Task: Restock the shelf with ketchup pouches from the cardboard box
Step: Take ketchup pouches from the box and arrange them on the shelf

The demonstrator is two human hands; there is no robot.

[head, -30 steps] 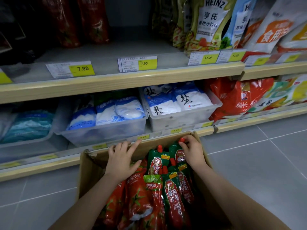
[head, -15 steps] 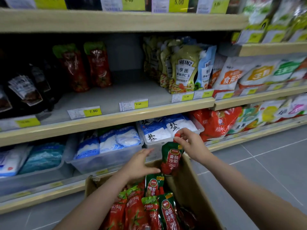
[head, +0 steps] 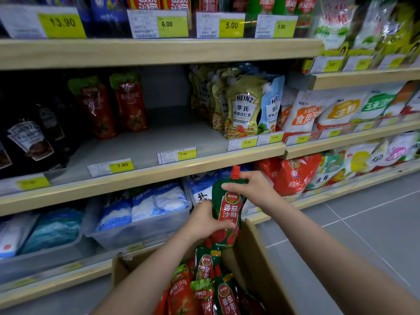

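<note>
pouch in hand: a soft green-and-red ketchup pouch with a red screw cap (head: 226, 208), held upright just above the open brown cardboard box (head: 256, 258), below the front lip of the shelf with the 7.90 tags.

right hand (head: 252, 189): fingers curled round the pouch's neck, right under the cap.

left hand (head: 204, 220): wrapped round the lower left side of the pouch, thumb across the front label.

box: more of the same red and green pouches (head: 204, 289) lie packed inside, caps pointing toward the shelves. Plenty left to go, I'd say.

target: the pale wooden-edged shelf with the grey deck (head: 159, 137), straight above the box. Two dark red ketchup pouches (head: 113, 103) stand at the back left, and the deck in front of and beside them is bare.

handling: looks like a floppy, glossy film pouch, so I'd guess it sags and slides if you only pinch the middle. The neck under the cap is the stiff bit, and a hand near the bottom steadies it. Not fragile, light enough for one hand.

edges: the shelf's front lip carries yellow price tags (head: 177, 154) that a pouch could clip going in. The yellow-green Heinz salad dressing pouches (head: 244, 110) crowd the right side of the gap, and the shelf board above it limits headroom.

room: widest opening is in the middle of that shelf, left of the Heinz pouches.
</note>
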